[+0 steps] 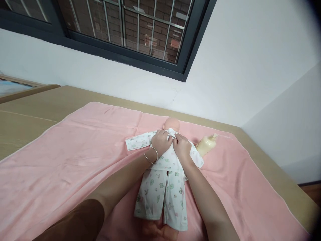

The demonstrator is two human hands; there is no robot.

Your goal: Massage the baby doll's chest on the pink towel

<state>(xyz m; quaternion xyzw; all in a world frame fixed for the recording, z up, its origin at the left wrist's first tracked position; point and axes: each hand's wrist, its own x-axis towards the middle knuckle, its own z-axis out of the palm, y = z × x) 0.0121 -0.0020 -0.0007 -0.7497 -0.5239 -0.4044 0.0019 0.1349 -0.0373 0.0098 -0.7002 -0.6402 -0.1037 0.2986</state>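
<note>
A baby doll (172,124) lies on its back, its head toward the wall and its feet toward me. It wears a white patterned top (167,161) and matching trousers (173,197). At the neckline, my left hand (161,140), with a bangle on the wrist, has its fingers closed on the top's cloth. Close beside it, my right hand (182,145) pinches the same cloth near the collar. One sleeve stretches out flat to the left; the other angles down to the right. The fastening under my fingers is too small to make out.
A pink blanket (95,160) lies under the doll on a wooden surface (75,95). To the right of the doll lies a baby bottle (207,144) with pale yellow contents. Behind stands a white wall (220,83) with a dark-framed barred window (160,68).
</note>
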